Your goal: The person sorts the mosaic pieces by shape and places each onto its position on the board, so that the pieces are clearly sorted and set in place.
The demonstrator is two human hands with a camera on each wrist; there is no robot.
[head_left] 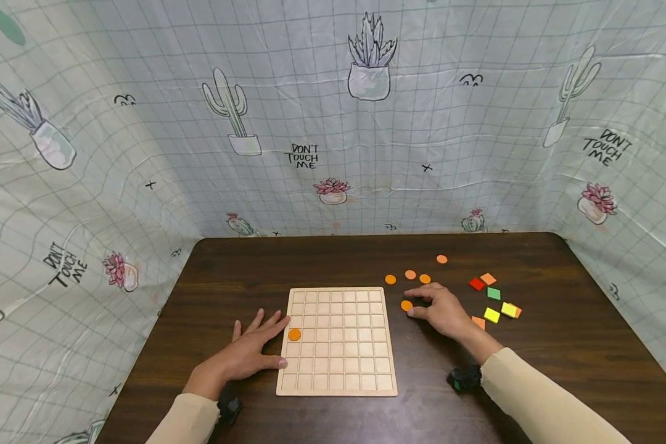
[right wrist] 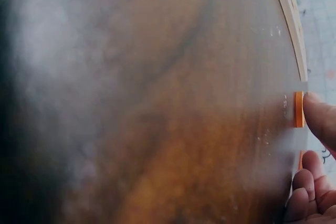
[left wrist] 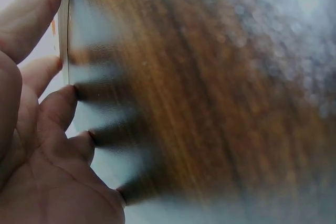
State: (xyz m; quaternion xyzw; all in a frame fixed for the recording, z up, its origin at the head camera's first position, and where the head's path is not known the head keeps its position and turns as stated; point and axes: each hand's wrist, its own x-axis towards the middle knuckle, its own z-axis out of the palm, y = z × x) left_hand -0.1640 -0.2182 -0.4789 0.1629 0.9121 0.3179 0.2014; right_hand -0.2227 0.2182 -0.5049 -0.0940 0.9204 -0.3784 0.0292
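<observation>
A square wooden grid board [head_left: 336,392] lies on the dark table, with one orange disc [head_left: 294,334] in a left-column cell. My left hand [head_left: 250,353] spreads its fingers beside the board's left edge; thumb and index fingertips touch that edge, and the left wrist view shows the other fingertips on the tabletop. To the right of the board, my right hand [head_left: 441,311] reaches over a second orange disc [head_left: 406,305] lying flat on the table. Its thumb is right at the disc's edge, while the index fingertip sits just beyond the far side, slightly apart.
Behind the right hand lie several more orange discs [head_left: 390,279]. Further right are small square tiles: red [head_left: 476,283], green [head_left: 493,293], yellow [head_left: 491,315] and orange [head_left: 488,279], with one yellow tile [head_left: 508,309] overlapping an orange one. A printed curtain [head_left: 333,123] surrounds the table's back and sides.
</observation>
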